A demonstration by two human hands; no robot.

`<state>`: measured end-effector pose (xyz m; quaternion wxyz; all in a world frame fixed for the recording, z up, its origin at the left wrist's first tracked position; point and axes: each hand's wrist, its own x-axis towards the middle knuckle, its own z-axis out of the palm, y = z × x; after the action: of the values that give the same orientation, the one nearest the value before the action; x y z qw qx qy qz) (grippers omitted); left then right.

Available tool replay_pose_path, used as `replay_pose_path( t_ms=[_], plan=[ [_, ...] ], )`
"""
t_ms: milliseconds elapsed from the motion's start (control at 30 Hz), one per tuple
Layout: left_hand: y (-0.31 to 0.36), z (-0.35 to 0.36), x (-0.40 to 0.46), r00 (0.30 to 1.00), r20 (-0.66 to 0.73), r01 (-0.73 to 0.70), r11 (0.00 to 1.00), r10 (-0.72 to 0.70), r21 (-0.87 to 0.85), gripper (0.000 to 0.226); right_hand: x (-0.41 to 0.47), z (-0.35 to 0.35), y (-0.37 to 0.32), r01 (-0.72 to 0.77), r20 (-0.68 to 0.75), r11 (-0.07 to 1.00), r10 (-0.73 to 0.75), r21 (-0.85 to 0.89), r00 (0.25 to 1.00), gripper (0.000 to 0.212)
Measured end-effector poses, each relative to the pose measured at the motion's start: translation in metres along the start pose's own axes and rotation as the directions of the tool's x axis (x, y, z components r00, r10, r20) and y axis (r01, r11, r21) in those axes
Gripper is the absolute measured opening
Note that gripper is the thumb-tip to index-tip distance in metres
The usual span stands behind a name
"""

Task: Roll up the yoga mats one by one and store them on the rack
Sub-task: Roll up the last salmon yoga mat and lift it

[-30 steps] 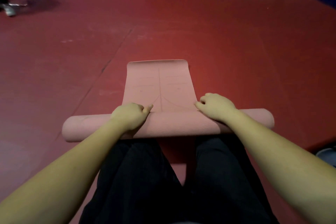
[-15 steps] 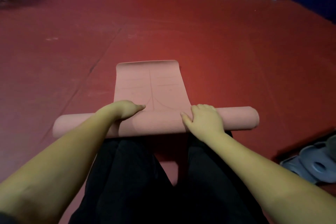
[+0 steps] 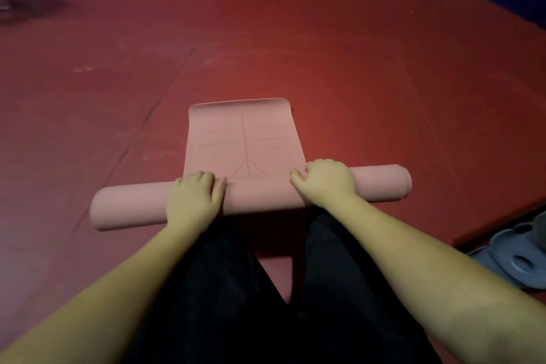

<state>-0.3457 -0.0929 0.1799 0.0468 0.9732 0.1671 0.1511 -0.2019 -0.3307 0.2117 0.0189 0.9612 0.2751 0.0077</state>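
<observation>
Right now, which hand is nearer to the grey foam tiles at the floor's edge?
Right. The right hand rests on the pink mat roll toward the side where the grey foam tiles lie; the left hand rests further along the roll, away from them.

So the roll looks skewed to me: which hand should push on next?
Probably the left hand: its end of the mat lies nearer the person than the end by the right hand.

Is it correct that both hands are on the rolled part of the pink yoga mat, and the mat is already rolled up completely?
Not completely. The head view shows both the left hand and right hand on the roll of the pink yoga mat, but a flat stretch lies unrolled on the red floor.
</observation>
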Motion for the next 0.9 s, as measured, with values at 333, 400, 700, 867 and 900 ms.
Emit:
replay_pose_path(
  t_ms=[333,400,700,867,900],
  plan=[
    [0.012,-0.025,0.021,0.987,0.157,0.013,0.996,-0.027,0.09,0.061,0.025,-0.033,0.01,-0.03,0.288,0.998,0.015,0.046,0.958,0.07],
    [0.018,-0.034,0.027,0.967,0.244,0.056,0.997,-0.069,0.058,0.056,0.028,-0.04,0.017,-0.048,0.414,0.996,0.013,0.073,0.91,0.073],
    [0.023,-0.041,0.023,0.888,0.451,0.089,0.996,-0.091,0.026,0.057,0.04,-0.027,0.021,-0.119,0.652,0.976,-0.029,0.181,0.757,0.074],
    [0.015,-0.026,-0.01,0.994,0.106,0.006,1.0,-0.009,0.03,0.052,0.051,-0.021,0.019,-0.154,0.696,0.964,-0.041,0.215,0.717,0.076],
    [0.013,-0.021,-0.016,0.997,0.081,-0.006,1.0,0.004,0.024,0.053,0.053,-0.021,0.018,-0.155,0.703,0.964,-0.044,0.217,0.71,0.079]
  ],
)
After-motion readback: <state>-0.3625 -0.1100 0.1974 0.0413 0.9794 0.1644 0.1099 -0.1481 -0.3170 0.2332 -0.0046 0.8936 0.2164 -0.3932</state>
